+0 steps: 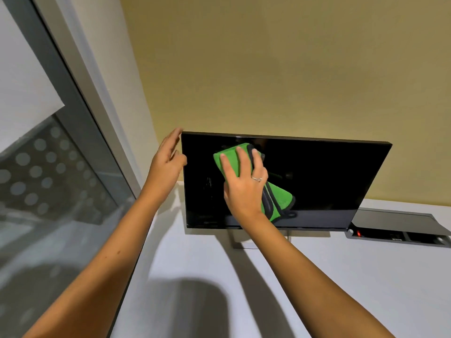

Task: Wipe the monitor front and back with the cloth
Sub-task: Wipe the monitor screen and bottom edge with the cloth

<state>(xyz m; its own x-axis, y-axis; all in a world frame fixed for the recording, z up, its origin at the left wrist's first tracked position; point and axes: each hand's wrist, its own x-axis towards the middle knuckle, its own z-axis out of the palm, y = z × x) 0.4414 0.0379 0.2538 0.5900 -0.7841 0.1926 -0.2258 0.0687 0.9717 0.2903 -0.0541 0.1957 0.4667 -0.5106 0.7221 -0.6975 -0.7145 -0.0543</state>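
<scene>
Head view: flat right hand (pixel 244 189) presses green cloth (pixel 279 202) on black monitor (pixel 329 179); straight-fingered left hand (pixel 166 164) touches its edge.

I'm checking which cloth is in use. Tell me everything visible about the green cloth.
The green, microfibre-looking cloth with dark grey edging lies folded against the upper left of the black monitor screen. The right hand presses it with straight fingers; its lower end sticks out past the wrist, trailing a dark loop.

One monitor (pixel 322 186), one green cloth (pixel 278 203), two hands, left hand (pixel 166 167) and right hand (pixel 244 191), one ring (pixel 256 178), one desk (pixel 341 284), one socket panel (pixel 395 222).
</scene>
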